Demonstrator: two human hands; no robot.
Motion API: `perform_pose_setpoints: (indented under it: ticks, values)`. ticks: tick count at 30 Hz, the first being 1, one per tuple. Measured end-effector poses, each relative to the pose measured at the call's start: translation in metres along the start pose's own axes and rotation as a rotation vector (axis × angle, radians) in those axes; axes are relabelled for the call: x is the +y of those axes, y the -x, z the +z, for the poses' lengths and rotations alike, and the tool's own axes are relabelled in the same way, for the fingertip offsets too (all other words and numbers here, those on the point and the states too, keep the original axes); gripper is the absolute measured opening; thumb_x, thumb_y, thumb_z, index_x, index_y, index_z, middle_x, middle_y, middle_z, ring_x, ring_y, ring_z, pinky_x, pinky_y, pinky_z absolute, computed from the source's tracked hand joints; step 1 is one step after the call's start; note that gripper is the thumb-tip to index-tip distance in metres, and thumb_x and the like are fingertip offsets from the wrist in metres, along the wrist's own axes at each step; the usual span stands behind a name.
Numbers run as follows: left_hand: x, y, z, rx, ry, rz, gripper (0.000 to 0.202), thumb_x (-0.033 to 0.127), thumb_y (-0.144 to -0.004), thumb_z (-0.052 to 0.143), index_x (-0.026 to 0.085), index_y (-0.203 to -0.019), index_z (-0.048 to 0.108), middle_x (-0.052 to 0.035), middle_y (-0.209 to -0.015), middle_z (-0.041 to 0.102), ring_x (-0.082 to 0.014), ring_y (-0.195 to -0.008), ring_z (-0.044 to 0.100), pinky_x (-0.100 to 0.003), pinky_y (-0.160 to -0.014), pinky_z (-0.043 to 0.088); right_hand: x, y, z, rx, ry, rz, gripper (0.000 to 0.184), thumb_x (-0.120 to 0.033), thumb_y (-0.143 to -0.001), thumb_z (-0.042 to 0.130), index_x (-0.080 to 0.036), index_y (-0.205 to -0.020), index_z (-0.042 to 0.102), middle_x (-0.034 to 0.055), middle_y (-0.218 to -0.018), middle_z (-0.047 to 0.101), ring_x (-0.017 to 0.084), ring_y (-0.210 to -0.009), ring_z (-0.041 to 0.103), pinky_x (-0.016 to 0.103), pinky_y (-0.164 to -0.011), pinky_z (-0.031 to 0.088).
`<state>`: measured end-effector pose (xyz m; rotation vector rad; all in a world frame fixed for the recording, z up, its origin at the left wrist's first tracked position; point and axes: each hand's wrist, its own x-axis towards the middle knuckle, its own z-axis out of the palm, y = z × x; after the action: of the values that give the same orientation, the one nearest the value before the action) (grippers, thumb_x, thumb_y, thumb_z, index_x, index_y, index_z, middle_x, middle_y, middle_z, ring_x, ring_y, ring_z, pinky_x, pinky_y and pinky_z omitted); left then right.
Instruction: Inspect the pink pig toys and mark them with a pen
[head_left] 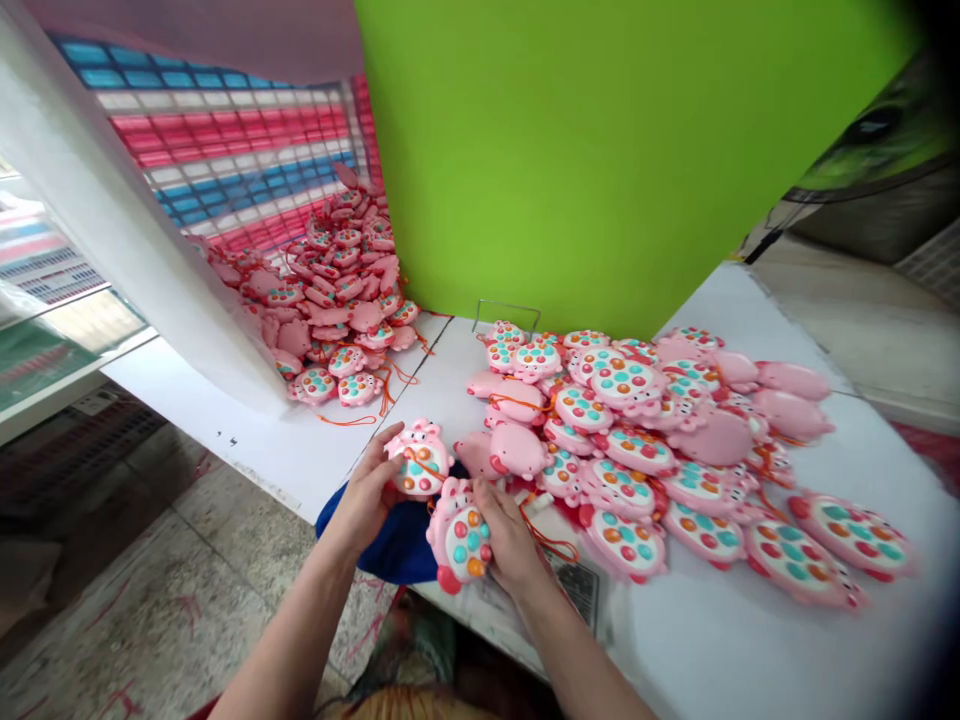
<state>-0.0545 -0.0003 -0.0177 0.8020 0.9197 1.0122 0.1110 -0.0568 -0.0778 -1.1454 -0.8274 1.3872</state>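
Observation:
My left hand [367,495] is closed on a pink animal-shaped toy [418,470] with teal, orange and red round buttons on a white face; an orange cord lies across it. Close beside it, my right hand [508,535] grips a second pink button toy [459,540], its red foot pointing down. Both toys are held button side up over the table's front edge. Under them lies a dark blue cloth-like piece [397,545]. A large pile of the same toys [622,470] spreads to the right of my hands, some face up, others showing plain pink backs.
A green panel [585,160] stands upright behind the pile, a thin wire bracket [507,304] at its foot. Another heap of pink toys [337,290] fills the striped bay at the back left, beside a white post [172,250]. Orange cords trail on the white table [795,660].

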Motion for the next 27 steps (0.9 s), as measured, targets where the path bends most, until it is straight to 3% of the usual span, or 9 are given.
perform_pose_setpoints:
  ticks: [4,9,13,16,19,27]
  values:
    - [0.002,0.01,0.005,-0.095,-0.055,0.002,0.055,0.029,-0.079,0.065,0.026,-0.13,0.044,-0.0044,-0.108,0.059,-0.0172,-0.082,0.064,-0.031,-0.067,0.058,-0.007,0.002,0.003,-0.006,0.064,-0.059,0.032,-0.054,-0.083,0.056,-0.022,-0.086,0.055,-0.0015,-0.077,0.055,0.013,-0.069,0.05,0.024,-0.063,0.043]
    - [0.003,0.011,0.003,-0.086,-0.089,0.009,0.051,0.034,-0.082,0.062,0.024,-0.128,0.046,-0.0055,-0.112,0.06,-0.0156,-0.081,0.062,-0.027,-0.065,0.056,-0.017,0.006,0.008,-0.103,0.103,-0.001,0.04,-0.051,-0.086,0.054,-0.024,-0.115,0.051,-0.0005,-0.081,0.058,0.015,-0.074,0.054,0.026,-0.068,0.045]
    - [0.001,0.007,0.008,-0.053,-0.287,0.063,0.055,0.038,-0.077,0.068,0.02,-0.125,0.049,-0.0066,-0.108,0.062,-0.0158,-0.084,0.063,-0.023,-0.066,0.054,-0.025,0.011,0.01,-0.227,0.177,-0.032,0.031,-0.048,-0.088,0.052,-0.022,-0.104,0.056,-0.0025,-0.072,0.053,0.012,-0.066,0.049,0.023,-0.061,0.04]
    - [0.0,0.005,0.013,0.029,-0.415,0.089,0.056,0.037,-0.068,0.076,0.016,-0.114,0.053,-0.0032,-0.09,0.063,-0.0128,-0.069,0.061,-0.021,-0.056,0.054,-0.025,0.012,0.011,-0.258,0.246,-0.05,0.031,-0.047,-0.089,0.051,-0.02,-0.104,0.055,-0.0037,-0.068,0.048,0.01,-0.061,0.045,0.021,-0.056,0.036]
    - [-0.001,0.003,0.017,0.073,-0.423,0.05,0.054,0.042,-0.069,0.074,0.017,-0.11,0.05,0.0,-0.08,0.061,-0.0116,-0.058,0.059,-0.022,-0.047,0.052,-0.024,0.012,0.01,-0.282,0.295,-0.065,0.033,-0.048,-0.089,0.05,-0.019,-0.103,0.055,-0.0041,-0.065,0.047,0.009,-0.06,0.044,0.021,-0.055,0.035]
    - [-0.003,0.002,0.015,0.073,-0.455,0.097,0.05,0.044,-0.072,0.071,0.017,-0.108,0.049,0.0014,-0.081,0.058,-0.0105,-0.062,0.056,-0.022,-0.055,0.05,-0.026,0.012,0.009,-0.321,0.28,-0.037,0.04,-0.048,-0.089,0.05,-0.02,-0.118,0.052,-0.0054,-0.063,0.044,0.008,-0.056,0.042,0.02,-0.052,0.034]
